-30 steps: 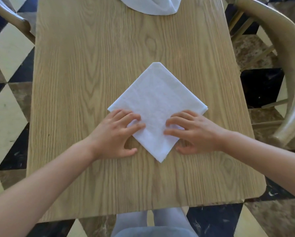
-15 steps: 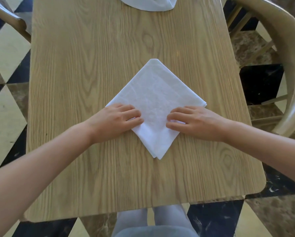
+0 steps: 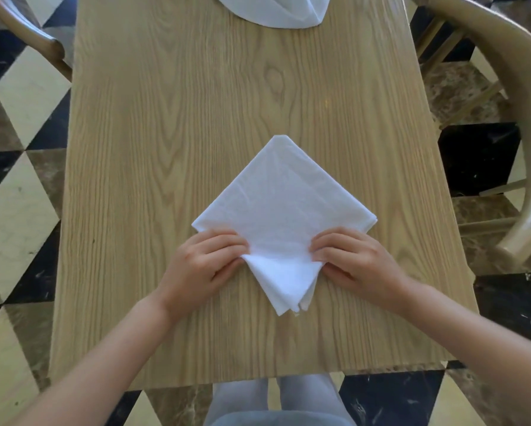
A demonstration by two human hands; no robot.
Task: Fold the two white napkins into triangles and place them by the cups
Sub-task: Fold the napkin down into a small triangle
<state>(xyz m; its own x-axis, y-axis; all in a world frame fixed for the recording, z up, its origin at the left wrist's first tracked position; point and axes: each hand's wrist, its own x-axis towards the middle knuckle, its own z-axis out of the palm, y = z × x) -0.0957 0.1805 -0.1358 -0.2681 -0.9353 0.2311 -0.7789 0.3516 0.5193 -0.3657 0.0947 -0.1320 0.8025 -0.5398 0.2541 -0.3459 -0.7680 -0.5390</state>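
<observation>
Napkin [image 3: 284, 210] first: we see 1 white square of cloth set as a diamond on the wooden surface [image 3: 172, 124], slightly nearer our edge than the middle. 1 corner points away from us and 1 points straight back at us. Its long diagonal therefore runs along the surface's length, directly between our arms.

The left hand [image 3: 204, 265] and right hand [image 3: 355, 261] sit on either side of that near corner, about level with each other, so neither has the advantage of reach. The left fingers [image 3: 227, 245] are curled and pinch the near-left edge, while the right fingers [image 3: 327, 245] are curled and pinch the near-right edge. The cloth between them looks drawn in a little where the hold begins. The far corner lies straight ahead of both hands, and we judge that any fold into a triangle must carry the near corner forward along this diagonal to meet it.

The cloth looks thin and soft, faintly creased, and already doubled. At the near tip several loose layers splay apart, so keeping them together may be awkward.

A second white cloth [image 3: 270, 10] lies at the far end, cut off by the frame. We see no cups.
</observation>
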